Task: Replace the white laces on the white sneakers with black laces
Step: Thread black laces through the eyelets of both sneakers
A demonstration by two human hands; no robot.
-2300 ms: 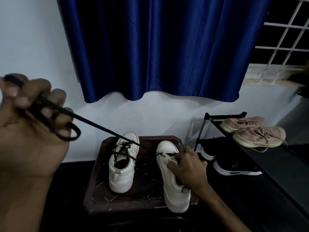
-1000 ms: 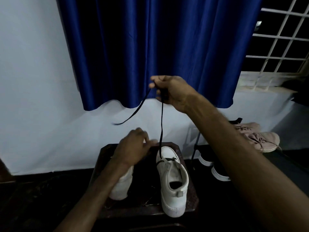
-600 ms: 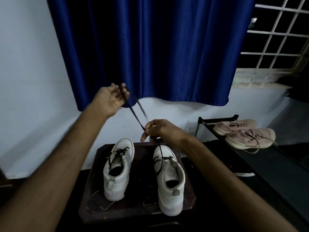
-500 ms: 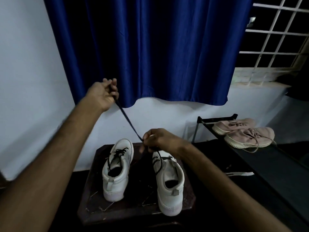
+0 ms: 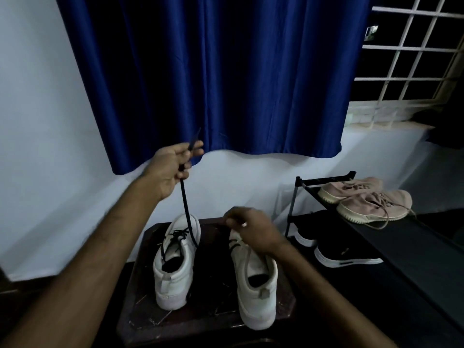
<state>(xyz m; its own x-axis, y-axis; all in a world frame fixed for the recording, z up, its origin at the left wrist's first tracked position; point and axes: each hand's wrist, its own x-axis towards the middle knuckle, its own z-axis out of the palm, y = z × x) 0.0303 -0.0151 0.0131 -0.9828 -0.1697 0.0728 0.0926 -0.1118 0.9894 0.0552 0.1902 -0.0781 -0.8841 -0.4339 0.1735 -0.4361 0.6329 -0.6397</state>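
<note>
lower now than half a second back, the left hand (image 5: 173, 167) pinches the black lace (image 5: 185, 204) between thumb and curled fingers, so the cord hangs almost straight down past the toe of the left sneaker (image 5: 175, 262). the right hand (image 5: 251, 229) has settled over the toe of the right sneaker (image 5: 256, 285), fingers curled; blur hides whether it holds the lace. both white sneakers stand heels toward the camera on a dark, scuffed wooden table (image 5: 140, 312).

the left sneaker already carries crossed black lacing, while the right shows only a black bar near the toe, so the threading of the second shoe looks to be in its early rows. the next move likely calls for finding the stiff tip and feeding it through a small eyelet while keeping the slack taut.

the lace is flat, thin and limp; the sneakers are smooth and padded at the collar. a glossy blue curtain (image 5: 213, 71) hangs behind.
</note>
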